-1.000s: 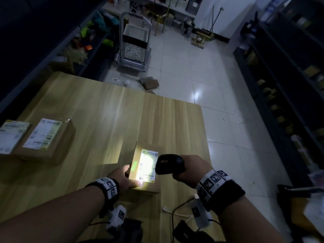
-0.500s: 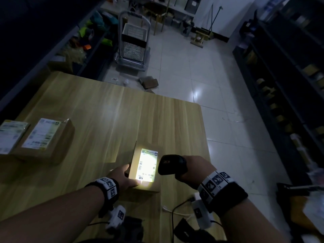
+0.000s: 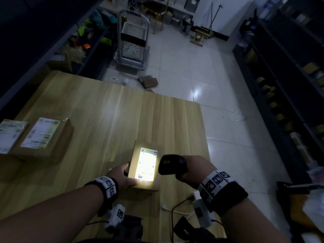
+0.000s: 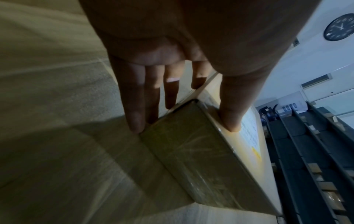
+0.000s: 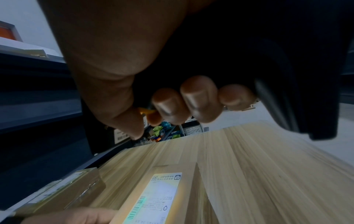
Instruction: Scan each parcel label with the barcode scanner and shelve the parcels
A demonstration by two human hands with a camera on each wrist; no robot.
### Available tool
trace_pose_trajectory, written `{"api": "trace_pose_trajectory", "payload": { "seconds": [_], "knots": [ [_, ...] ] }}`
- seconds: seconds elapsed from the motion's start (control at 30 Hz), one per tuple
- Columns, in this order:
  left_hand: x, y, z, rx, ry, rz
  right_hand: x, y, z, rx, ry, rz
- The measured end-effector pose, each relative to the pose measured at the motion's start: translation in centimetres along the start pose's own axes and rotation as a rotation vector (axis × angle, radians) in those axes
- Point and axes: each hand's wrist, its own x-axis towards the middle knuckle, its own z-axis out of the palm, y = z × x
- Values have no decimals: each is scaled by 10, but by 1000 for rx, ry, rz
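head view: right grip [image 3: 192, 170] clasps the barcode scanner [image 3: 172, 164] just right of the parcel [image 3: 145, 187] on the table [image 3: 122, 120]; left grip [image 3: 121, 176] braces the parcel, fingers [image 4: 134, 106] straight. glare on its label [image 3: 147, 165] might spoil the read.

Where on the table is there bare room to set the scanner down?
The widest bare patch is the table middle, between the left parcels and the lit parcel, running to the far edge. Right of the lit parcel there is only a narrow strip. The near edge is crowded with cables.
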Motion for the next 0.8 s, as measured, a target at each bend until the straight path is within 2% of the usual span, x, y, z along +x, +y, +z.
{"api": "trace_pose_trajectory", "payload": {
  "seconds": [0.53,0.8],
  "knots": [
    [5,1,3,-20,21,-5,2,3,2,16,22,-15],
    [1,5,2,-84,36,48,-6,5,-10,227,56,50]
  ]
}}
